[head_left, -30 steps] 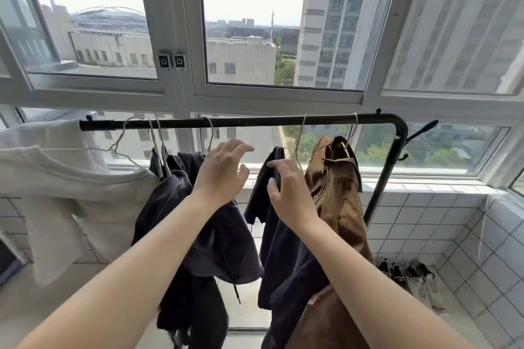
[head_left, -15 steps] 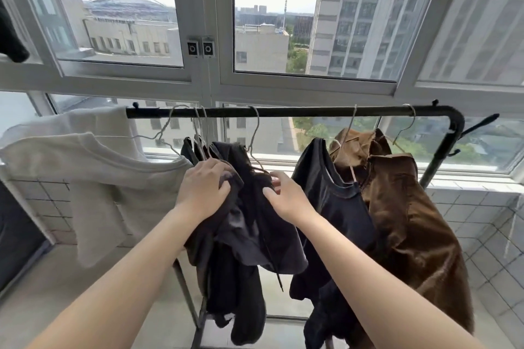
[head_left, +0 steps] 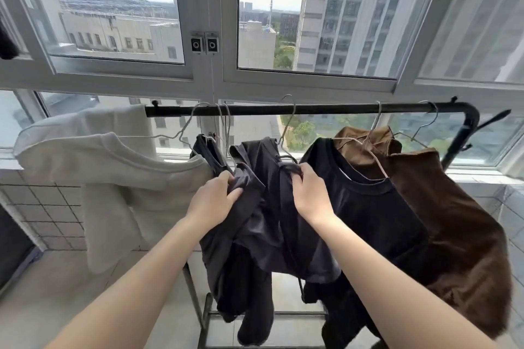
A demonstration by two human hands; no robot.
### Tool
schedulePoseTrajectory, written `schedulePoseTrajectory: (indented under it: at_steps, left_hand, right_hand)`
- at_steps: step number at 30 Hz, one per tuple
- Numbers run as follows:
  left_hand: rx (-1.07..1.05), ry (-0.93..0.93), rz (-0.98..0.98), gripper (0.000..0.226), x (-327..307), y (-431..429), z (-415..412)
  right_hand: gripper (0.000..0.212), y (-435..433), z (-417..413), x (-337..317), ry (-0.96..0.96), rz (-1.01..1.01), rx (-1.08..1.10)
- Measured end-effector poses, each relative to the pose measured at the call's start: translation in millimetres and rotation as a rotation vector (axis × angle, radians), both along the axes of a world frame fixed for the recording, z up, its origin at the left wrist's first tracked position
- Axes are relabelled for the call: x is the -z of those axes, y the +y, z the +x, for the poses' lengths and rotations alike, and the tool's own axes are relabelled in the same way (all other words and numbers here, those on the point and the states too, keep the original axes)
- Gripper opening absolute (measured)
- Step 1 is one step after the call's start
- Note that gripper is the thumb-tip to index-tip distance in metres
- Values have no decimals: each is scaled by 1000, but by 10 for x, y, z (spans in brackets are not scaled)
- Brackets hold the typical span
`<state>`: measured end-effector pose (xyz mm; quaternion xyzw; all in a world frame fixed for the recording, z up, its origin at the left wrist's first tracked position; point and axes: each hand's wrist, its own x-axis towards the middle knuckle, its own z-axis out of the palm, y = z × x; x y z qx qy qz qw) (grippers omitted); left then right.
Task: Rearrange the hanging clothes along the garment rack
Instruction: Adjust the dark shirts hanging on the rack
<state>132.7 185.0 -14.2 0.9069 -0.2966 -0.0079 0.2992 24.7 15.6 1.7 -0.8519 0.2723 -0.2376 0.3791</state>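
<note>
Garment rack: black bar runs before window, wire hangers hooked along it. Cream shirt hangs at left end; dark grey garment at middle; black T-shirt just right of it; brown shirt at right end, touching black one. Left hand clenched on bunched left edge of dark grey garment. Right hand pinches same garment's fabric near its hanger, beside black T-shirt collar. Both forearms bare.
</note>
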Motion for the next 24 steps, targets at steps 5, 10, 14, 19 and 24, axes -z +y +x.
schedulePoseTrajectory:
  at_steps: [5, 10, 14, 19, 24]
  left_hand:
    - [175, 247, -200, 29, -97, -168, -124]
    - [304, 690, -488, 17, -329, -371, -427]
    - [331, 1047, -628, 10, -344, -639, -707]
    - [264, 1216, -656, 15, -151, -1019, -932]
    - [259, 1020, -464, 24, 57, -1228, -961]
  right_hand:
    - [20, -20, -112, -128, -7, -103, 31]
    - [18, -246, -370, -305, -7, -154, 44]
    - [18, -485, -576, -377, -4, -132, 62]
    - [18, -751, -707, -436, 21, -141, 21]
    - [19, -866, -789, -380, 48, -173, 13]
